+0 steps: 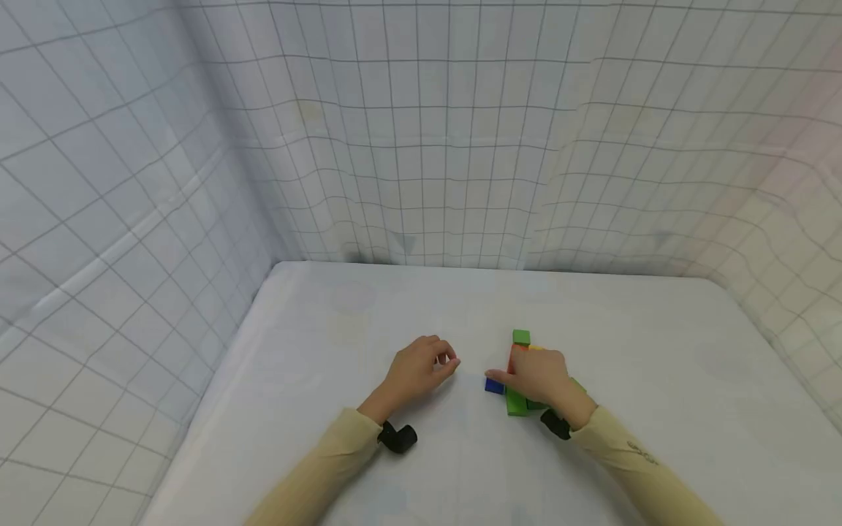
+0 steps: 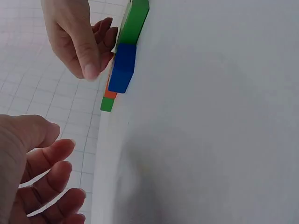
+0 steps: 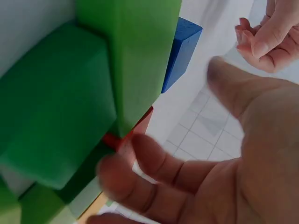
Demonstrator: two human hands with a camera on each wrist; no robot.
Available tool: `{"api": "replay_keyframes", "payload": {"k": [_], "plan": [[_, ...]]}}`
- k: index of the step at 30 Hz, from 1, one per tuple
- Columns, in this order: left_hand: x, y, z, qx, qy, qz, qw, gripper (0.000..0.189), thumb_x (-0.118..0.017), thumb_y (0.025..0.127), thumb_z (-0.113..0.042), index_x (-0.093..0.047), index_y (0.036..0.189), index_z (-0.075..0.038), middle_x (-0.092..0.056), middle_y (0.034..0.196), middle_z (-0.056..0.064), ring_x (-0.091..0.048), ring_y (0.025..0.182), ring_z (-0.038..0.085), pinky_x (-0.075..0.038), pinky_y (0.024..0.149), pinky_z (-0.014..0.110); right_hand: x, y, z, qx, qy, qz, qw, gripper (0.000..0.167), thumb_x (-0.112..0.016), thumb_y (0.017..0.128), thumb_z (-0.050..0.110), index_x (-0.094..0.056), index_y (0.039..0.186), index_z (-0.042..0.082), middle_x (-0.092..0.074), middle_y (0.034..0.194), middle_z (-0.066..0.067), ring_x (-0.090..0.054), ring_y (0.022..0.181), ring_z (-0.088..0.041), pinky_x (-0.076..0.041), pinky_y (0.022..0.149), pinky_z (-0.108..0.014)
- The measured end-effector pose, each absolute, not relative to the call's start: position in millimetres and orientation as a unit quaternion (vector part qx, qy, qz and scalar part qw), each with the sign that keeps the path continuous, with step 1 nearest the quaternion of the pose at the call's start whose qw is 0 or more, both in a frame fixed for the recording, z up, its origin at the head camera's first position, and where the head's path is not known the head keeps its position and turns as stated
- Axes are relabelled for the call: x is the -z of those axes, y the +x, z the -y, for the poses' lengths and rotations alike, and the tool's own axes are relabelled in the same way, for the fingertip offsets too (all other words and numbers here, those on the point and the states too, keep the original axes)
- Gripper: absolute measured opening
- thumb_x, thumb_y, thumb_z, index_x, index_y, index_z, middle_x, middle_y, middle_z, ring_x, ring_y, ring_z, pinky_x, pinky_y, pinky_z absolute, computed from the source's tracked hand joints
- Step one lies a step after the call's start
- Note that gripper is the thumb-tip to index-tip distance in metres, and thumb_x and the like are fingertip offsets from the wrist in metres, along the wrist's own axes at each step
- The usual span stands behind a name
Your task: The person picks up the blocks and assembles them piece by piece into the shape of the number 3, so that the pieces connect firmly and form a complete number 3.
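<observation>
My right hand [image 1: 542, 374] is over a cluster of coloured blocks, thumb spread apart from the fingers. Its fingertips are close to a red block [image 3: 144, 122]; whether they touch it I cannot tell. A light green block [image 3: 140, 56] stands beside a dark green block [image 3: 51, 102]. On the cluster's left side lies a blue block [image 1: 494, 386]. A small green block [image 1: 522, 337] forms the far end, with a yellow block [image 1: 536, 348] partly hidden under the hand. My left hand [image 1: 421, 365], fingers loosely bent, hovers left of the blocks and holds nothing.
The blocks lie on a white table [image 1: 316, 314]. White grid-patterned curtains [image 1: 434, 168] hang behind and at both sides. Black wrist-worn devices [image 1: 397, 437] sit under both forearms, close to the tabletop.
</observation>
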State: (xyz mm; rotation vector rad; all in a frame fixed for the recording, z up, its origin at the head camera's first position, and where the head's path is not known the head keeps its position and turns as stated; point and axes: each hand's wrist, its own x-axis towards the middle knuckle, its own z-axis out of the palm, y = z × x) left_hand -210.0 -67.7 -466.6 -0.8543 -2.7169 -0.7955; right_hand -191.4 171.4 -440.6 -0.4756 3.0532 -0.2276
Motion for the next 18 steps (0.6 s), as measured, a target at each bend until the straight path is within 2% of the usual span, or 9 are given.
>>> {"api": "replay_keyframes", "payload": {"k": [7,12,15,18], "plan": [[486,-204,66,0.328,-0.272,0.905,0.011,0.014,-0.062,0.092,-0.031,-0.069,0.088,-0.020,-0.051,0.072,-0.014,-0.048,0.065,0.004,-0.041,0.059,0.022,441,-191,-164,0.024,-0.079,-0.996,0.018,0.053,-0.063,0.084,0.057,-0.046,0.061,0.012,-0.040,0.050,0.001,-0.044,0.045,-0.016,-0.031,0.045,-0.029],[495,-206,69,0.367,-0.258,0.894,0.005,0.012,-0.063,0.091,-0.029,-0.070,0.089,-0.019,-0.053,0.072,-0.014,-0.048,0.066,0.005,-0.041,0.062,0.024,440,-193,-164,0.025,-0.047,-0.998,0.034,0.053,-0.064,0.083,0.055,-0.046,0.065,0.009,-0.042,0.054,-0.001,-0.045,0.048,-0.018,-0.031,0.048,-0.029],[497,-207,70,0.377,-0.249,0.892,0.007,0.011,-0.063,0.091,-0.029,-0.071,0.090,-0.020,-0.054,0.073,-0.014,-0.049,0.066,0.005,-0.041,0.062,0.024,440,-194,-164,0.028,-0.052,-0.998,0.034,0.052,-0.065,0.083,0.055,-0.047,0.070,0.008,-0.043,0.054,-0.002,-0.046,0.048,-0.018,-0.032,0.047,-0.029],[500,-209,70,0.381,-0.247,0.891,0.014,0.012,-0.063,0.091,-0.031,-0.071,0.092,-0.021,-0.054,0.074,-0.015,-0.049,0.065,0.004,-0.041,0.062,0.024,441,-194,-164,0.023,-0.063,-0.997,0.024,0.051,-0.067,0.082,0.053,-0.048,0.068,0.008,-0.042,0.053,-0.001,-0.044,0.047,-0.017,-0.031,0.047,-0.028]]}}
